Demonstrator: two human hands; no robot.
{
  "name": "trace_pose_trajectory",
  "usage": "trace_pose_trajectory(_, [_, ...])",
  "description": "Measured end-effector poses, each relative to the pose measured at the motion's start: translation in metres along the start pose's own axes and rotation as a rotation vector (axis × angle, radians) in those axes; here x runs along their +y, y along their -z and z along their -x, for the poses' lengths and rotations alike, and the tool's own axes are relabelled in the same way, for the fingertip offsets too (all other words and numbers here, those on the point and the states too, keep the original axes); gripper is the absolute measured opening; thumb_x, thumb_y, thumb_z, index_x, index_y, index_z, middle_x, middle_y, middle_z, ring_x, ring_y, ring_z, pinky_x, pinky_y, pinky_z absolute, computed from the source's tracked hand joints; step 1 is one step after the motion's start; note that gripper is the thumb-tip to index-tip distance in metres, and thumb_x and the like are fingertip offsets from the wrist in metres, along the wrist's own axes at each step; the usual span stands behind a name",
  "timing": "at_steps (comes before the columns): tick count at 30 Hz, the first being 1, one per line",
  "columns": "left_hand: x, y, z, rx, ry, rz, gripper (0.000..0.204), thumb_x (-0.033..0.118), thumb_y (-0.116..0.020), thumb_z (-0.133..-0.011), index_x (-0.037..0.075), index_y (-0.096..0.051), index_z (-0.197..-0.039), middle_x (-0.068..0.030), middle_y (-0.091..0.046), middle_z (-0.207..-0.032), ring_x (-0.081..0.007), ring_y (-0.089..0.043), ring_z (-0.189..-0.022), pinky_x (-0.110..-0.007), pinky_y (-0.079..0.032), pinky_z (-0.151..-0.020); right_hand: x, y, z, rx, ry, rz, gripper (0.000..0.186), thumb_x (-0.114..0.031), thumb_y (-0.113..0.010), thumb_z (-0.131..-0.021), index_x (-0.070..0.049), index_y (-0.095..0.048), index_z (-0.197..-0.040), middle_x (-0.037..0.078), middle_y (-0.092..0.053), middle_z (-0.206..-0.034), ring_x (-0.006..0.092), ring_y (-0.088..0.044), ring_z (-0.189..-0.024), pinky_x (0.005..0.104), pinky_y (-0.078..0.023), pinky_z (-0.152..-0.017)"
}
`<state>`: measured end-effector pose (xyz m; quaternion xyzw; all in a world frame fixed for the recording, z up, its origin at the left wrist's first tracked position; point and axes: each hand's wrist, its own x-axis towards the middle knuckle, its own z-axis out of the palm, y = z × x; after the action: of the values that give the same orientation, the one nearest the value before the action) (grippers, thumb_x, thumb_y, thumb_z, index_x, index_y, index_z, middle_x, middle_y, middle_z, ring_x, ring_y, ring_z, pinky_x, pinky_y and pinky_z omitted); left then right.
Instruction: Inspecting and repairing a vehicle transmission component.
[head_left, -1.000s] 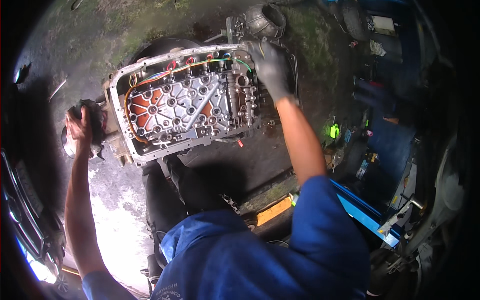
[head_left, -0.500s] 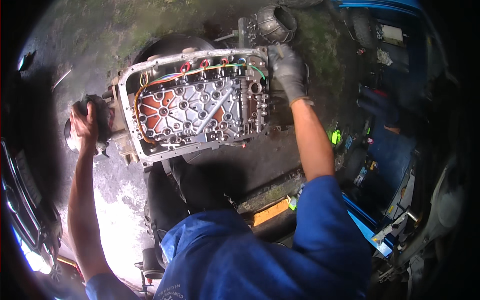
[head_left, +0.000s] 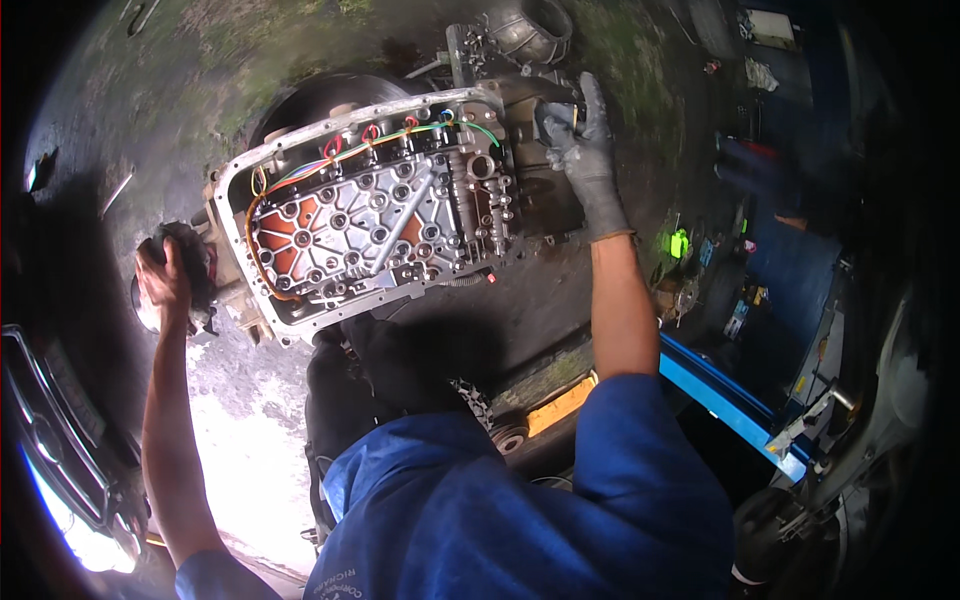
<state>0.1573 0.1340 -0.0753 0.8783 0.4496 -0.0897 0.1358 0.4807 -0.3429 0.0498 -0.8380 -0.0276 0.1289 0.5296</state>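
An automatic transmission [head_left: 290, 322] lies before me with its pan side up. Its silver valve body [head_left: 345, 250] is exposed, with orange-brown patches between the ribs. A coloured wiring harness [head_left: 345, 152] runs along the far side. At the left end, the bare fingers of my left hand [head_left: 163, 278] curl over a dark rounded part [head_left: 195, 265]; its underside is hidden. Beyond the right end of the casing is my right hand [head_left: 592, 165], in a grey glove. One finger stretches upward, apart from the others. A small pale sliver shows between the fingers, too small to name.
A ribbed metal housing [head_left: 530, 32] lies on the stained floor at the far side. To the right are a bright green item [head_left: 679, 243] and a blue beam [head_left: 715, 385]. A vehicle front [head_left: 65, 430] stands at the left, and a yellow bar [head_left: 560, 405] lies near me.
My view has shifted, so the transmission appears farther left. My right hand has come off the casing's far right corner, its fingers spreading. The left hand stays on the dark part.
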Motion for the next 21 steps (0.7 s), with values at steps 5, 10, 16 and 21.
trace_pose_trajectory(5, [0.006,-0.002,-0.002,-0.005,0.040,0.044,0.073,0.062,-0.041,-0.087,0.008,-0.044,-0.135,-0.0226,-0.049,-0.132,-0.0404,-0.050,-0.119,-0.049,-0.040,-0.097,0.006,0.010,0.013,-0.124,-0.027,-0.167,0.021,-0.013,-0.065,-0.090,-0.009,-0.067,-0.110,0.002,-0.065,-0.105,0.0092,-0.062,-0.073,0.0212,-0.050,-0.054])
trace_pose_trajectory(10, [0.002,-0.007,-0.002,-0.041,0.072,0.049,0.073,0.061,-0.042,-0.086,0.007,-0.043,-0.135,-0.0243,-0.050,-0.131,-0.0422,-0.051,-0.117,-0.050,-0.040,-0.096,-0.013,0.010,0.028,-0.198,-0.313,-0.486,0.040,-0.014,-0.067,-0.086,-0.001,-0.058,-0.122,0.005,-0.064,-0.108,0.0169,-0.064,-0.089,0.0288,-0.055,-0.070])
trace_pose_trajectory(16, [0.005,0.000,-0.001,-0.044,0.038,0.045,0.070,0.058,-0.043,-0.088,0.004,-0.045,-0.133,-0.0236,-0.051,-0.130,-0.0409,-0.049,-0.119,-0.049,-0.039,-0.098,0.002,0.022,0.038,-0.264,-0.218,-0.246,0.029,-0.002,-0.063,-0.086,0.000,-0.060,-0.115,0.004,-0.062,-0.087,0.0102,-0.057,-0.066,0.0240,-0.051,-0.059])
trace_pose_trajectory(21, [-0.003,-0.002,0.000,-0.047,0.030,0.040,0.070,0.058,-0.042,-0.088,0.004,-0.045,-0.132,-0.0235,-0.051,-0.129,-0.0405,-0.050,-0.119,-0.049,-0.040,-0.097,0.007,0.025,0.060,-0.497,-0.411,0.063,0.026,-0.017,-0.063,-0.092,-0.006,-0.059,-0.115,-0.002,-0.056,-0.066,0.0043,-0.043,-0.045,0.0215,-0.036,-0.037])
